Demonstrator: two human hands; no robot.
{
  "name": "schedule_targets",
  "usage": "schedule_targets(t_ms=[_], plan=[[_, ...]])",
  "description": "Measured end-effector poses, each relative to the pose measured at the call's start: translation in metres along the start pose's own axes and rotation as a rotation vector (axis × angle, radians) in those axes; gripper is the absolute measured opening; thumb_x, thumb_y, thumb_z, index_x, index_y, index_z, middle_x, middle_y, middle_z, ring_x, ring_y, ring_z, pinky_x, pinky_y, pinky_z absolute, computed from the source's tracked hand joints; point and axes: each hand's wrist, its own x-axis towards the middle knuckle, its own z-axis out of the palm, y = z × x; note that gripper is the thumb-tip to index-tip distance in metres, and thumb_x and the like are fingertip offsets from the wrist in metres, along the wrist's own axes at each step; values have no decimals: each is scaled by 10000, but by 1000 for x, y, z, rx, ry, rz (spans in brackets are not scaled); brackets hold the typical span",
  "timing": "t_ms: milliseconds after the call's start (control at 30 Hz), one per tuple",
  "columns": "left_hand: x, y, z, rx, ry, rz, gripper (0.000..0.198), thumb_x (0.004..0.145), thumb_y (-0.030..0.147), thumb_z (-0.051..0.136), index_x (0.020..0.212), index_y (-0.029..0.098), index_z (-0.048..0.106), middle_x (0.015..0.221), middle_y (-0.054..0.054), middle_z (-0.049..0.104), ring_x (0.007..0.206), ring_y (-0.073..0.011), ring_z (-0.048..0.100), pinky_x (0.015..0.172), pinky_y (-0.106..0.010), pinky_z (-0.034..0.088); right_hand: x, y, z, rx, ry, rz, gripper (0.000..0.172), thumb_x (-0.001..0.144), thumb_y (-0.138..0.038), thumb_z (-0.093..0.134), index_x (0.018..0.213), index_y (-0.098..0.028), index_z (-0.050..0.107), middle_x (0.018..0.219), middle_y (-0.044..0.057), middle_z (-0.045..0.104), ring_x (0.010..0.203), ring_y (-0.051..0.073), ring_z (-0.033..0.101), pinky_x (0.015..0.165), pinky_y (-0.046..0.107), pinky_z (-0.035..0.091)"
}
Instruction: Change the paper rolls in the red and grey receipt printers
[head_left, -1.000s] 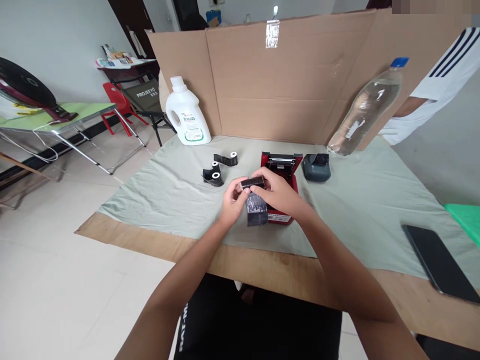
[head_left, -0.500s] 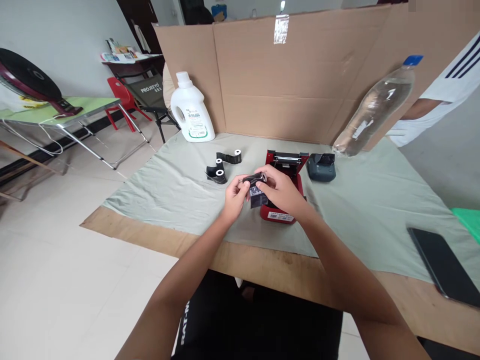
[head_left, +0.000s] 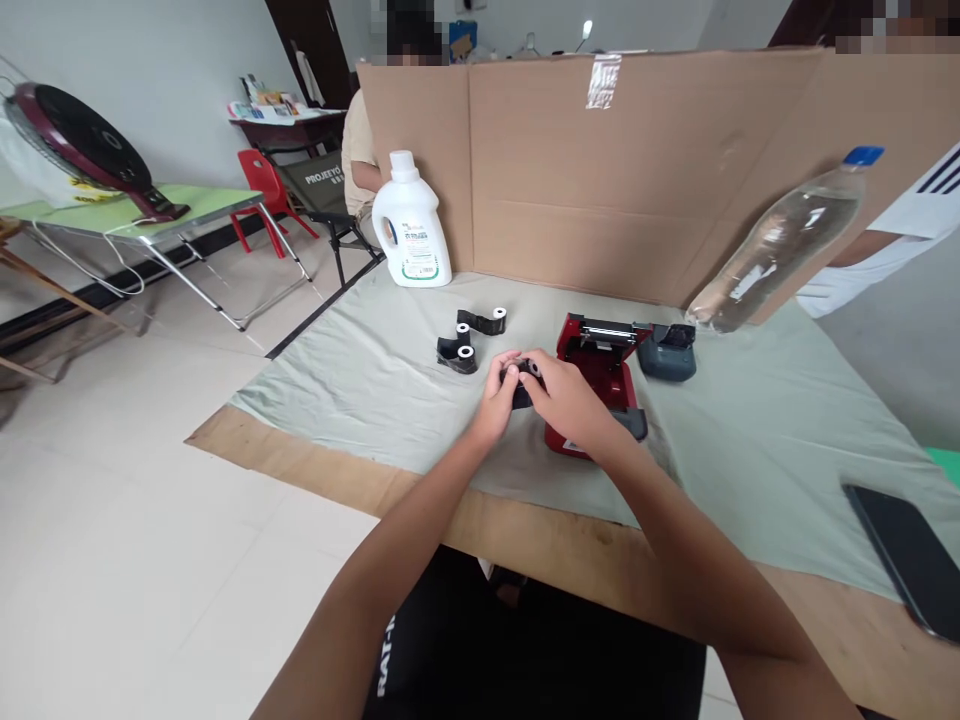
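Note:
Both hands hold a roll of black ribbon over the cloth, just left of a red label printer. My left hand has its fingers wrapped round the roll's left side, thumb on top. My right hand grips the right end, where the roll's core shows beside the fingers. The red label printer stands with its lid raised, its front partly hidden by my right hand and forearm. More black rolls with white cores lie to the left, their strips partly unwound.
A dark blue-grey device sits behind the printer's right side. A white jug and a tilted clear bottle stand by the cardboard screen. A phone lies at the right. Two other people are partly visible behind the screen.
My view has shifted, so everything sits further right and lower. The ribbon's loose end, hanging with white print before, is now mostly covered by my hands. The roll stays in both hands.

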Motion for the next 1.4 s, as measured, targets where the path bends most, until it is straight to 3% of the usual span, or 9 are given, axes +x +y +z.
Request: schedule_targets(t_ms=[200, 300, 367, 500, 733, 967, 1100, 1267, 1400], plan=[[8, 3, 4, -351, 0, -182, 536, 983, 721, 510, 1280, 279, 567, 1281, -81, 666, 1079, -215, 671, 815, -330, 533, 29, -13, -9, -262, -101, 30, 218, 1034, -243, 474, 1145, -217, 659, 1070, 121, 755, 924, 272, 673, 751, 345, 438], [15, -2, 7, -456, 155, -309, 351, 1022, 570, 515, 1059, 226, 572, 975, -37, 662, 759, -136, 610, 621, -246, 434, 66, -21, -8, -413, -50, 88, 280, 1043, -245, 452, 1243, -179, 637, 1156, 185, 749, 1001, 314, 693, 761, 367, 464], [18, -4, 7, -493, 238, -405, 255, 997, 397, 544, 842, 205, 479, 708, 33, 502, 540, -82, 425, 515, -212, 301, 96, -22, 2, -510, -99, 150, 333, 1047, -246, 442, 1315, -146, 613, 1207, 221, 737, 1067, 328, 702, 799, 375, 496], [14, -2, 5, -535, 152, -480, 291, 867, 209, 512, 697, 220, 277, 569, 90, 203, 451, -60, 131, 469, -221, 101, 141, -16, 37, -578, -355, 248, 353, 1020, -231, 514, 1335, -132, 639, 1313, 232, 718, 1159, 315, 706, 853, 353, 543], [9, 4, 7, -606, 60, -462, 217, 739, 175, 453, 687, 218, 247, 553, 84, 175, 460, -69, 88, 472, -226, 83, 150, -13, 62, -599, -484, 301, 416, 1008, -315, 601, 1365, -103, 630, 1304, 274, 715, 1147, 358, 729, 898, 418, 560], [10, 0, 12, -631, -22, -492, 326, 799, 218, 535, 698, 223, 225, 564, 89, 150, 474, -70, 91, 490, -228, 88, 202, 0, 29, -561, -127, 334, 415, 1055, -312, 508, 1383, -107, 659, 1370, 277, 673, 1289, 374, 638, 1026, 455, 502], [10, -3, 14, -624, -49, -478, 329, 763, 220, 556, 678, 223, 238, 562, 90, 151, 476, -66, 93, 497, -230, 80, 226, 18, 42, -498, -234, 468, 430, 932, -270, 717, 1306, -59, 709, 1377, 291, 663, 1252, 364, 658, 995, 425, 525], [10, -5, 14, -603, -85, -454, 319, 734, 213, 560, 654, 220, 251, 569, 86, 159, 478, -61, 101, 496, -228, 83, 218, 19, 51, -481, -230, 428, 386, 891, -117, 669, 1263, -20, 703, 1323, 285, 683, 1176, 300, 696, 940, 361, 513], [9, -3, 14, -607, -67, -458, 365, 762, 207, 588, 658, 221, 239, 593, 86, 152, 483, -59, 111, 499, -217, 92, 186, 11, 20, -388, -41, 252, 417, 835, -122, 682, 1252, -120, 685, 1231, 186, 741, 1082, 281, 696, 900, 358, 522]])
